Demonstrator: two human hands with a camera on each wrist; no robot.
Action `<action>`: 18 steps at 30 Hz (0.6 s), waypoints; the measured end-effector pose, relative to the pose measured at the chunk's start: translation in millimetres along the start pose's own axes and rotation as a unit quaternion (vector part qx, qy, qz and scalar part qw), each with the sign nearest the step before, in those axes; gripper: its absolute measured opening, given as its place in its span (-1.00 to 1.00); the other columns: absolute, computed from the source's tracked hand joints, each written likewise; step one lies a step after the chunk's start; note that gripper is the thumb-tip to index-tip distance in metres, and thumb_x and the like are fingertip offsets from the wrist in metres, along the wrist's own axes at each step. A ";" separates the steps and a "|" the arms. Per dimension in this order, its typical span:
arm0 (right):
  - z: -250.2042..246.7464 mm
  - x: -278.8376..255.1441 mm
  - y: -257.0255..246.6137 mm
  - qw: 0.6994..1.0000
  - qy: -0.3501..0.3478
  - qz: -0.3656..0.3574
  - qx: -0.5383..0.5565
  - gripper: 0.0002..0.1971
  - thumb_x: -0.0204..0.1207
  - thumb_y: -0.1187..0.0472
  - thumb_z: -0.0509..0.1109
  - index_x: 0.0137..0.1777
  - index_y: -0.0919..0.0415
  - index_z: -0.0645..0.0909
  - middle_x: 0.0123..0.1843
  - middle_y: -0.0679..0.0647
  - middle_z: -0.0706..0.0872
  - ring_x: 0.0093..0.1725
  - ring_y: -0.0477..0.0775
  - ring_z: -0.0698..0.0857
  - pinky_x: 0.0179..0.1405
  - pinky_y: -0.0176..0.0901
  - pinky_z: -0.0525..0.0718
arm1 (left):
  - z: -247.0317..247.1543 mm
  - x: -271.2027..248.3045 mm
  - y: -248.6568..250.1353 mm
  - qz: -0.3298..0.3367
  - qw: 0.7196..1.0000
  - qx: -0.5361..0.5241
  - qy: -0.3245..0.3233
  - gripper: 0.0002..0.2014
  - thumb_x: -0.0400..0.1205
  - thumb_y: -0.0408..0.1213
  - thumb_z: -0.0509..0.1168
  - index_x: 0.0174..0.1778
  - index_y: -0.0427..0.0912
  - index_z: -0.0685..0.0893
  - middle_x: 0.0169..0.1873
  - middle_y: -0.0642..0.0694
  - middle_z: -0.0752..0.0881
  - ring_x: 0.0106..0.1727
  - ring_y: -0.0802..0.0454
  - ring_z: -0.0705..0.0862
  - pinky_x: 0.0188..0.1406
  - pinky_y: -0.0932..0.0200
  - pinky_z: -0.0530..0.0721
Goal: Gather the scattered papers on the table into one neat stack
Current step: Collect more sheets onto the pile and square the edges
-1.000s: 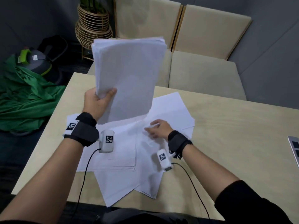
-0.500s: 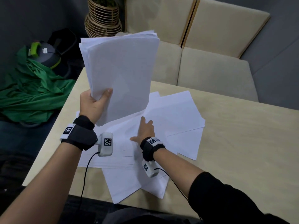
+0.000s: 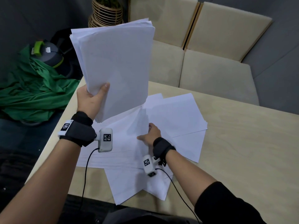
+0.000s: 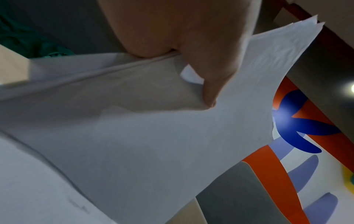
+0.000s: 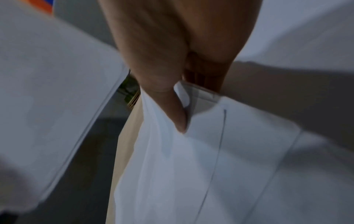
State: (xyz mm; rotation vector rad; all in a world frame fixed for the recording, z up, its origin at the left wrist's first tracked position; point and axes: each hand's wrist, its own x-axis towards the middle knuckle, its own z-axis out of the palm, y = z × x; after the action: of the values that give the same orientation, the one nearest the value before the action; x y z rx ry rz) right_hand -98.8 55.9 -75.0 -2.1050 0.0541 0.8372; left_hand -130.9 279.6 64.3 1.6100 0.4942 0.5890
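Head view: our left hand point(image 3: 90, 101) grips an upright stack point(image 3: 116, 65); our right hand point(image 3: 151, 135) pinches a sheet point(image 5: 172, 159) among papers point(image 3: 178, 117) on the table point(image 3: 242, 143).

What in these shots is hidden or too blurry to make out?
- Left hand fingers: head view, behind the held stack.
- Right hand fingertips: head view, under a lifted sheet; right wrist view blurred.
- Loose papers count: overlapping.
- Printing on sheets: too faint.
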 end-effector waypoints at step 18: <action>-215.3 -19.3 -28.3 0.938 -0.008 -0.112 -0.328 -0.91 0.37 0.29 0.43 -0.16 0.28 0.72 -0.16 0.15 0.81 -0.11 0.17 0.75 -0.13 -0.07 0.68 | 23.1 -21.3 -12.6 -0.058 0.994 -0.007 -0.088 -0.84 0.63 -0.33 0.46 0.08 -0.28 0.76 -0.32 0.22 0.83 -0.26 0.37 0.78 -0.25 0.42 0.67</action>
State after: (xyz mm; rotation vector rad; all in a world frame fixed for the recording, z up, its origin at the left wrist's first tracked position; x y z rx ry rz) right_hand 12.6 -87.6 45.7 -2.6521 -0.5329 0.8004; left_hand -132.5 250.0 48.1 1.5912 0.4482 0.3580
